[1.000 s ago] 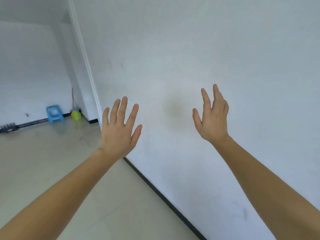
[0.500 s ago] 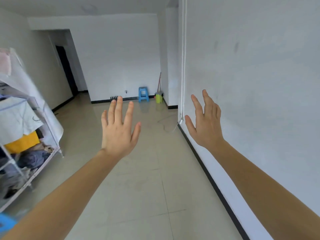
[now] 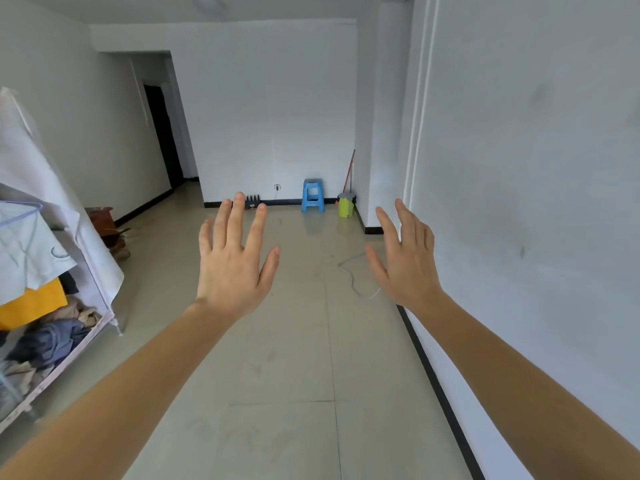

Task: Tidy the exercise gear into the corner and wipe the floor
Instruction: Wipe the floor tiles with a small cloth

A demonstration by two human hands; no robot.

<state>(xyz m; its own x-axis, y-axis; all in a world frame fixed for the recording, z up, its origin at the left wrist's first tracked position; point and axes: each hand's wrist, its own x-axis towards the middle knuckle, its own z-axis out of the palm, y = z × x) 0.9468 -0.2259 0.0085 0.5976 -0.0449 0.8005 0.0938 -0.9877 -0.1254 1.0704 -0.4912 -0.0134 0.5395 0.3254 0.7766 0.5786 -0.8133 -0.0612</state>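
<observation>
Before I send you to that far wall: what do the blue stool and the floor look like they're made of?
Blue stool: likely moulded plastic, judging by its uniform bright colour and one-piece look. Floor: probably glazed ceramic tile, pale beige with thin grout lines and a glossy reflection of the stool.

A blue stool (image 3: 313, 195) is standing against the far wall, a green bucket (image 3: 346, 205) sitting just beside it in the corner. A clothes rack (image 3: 52, 271) is occupying the floor's left edge.
</observation>
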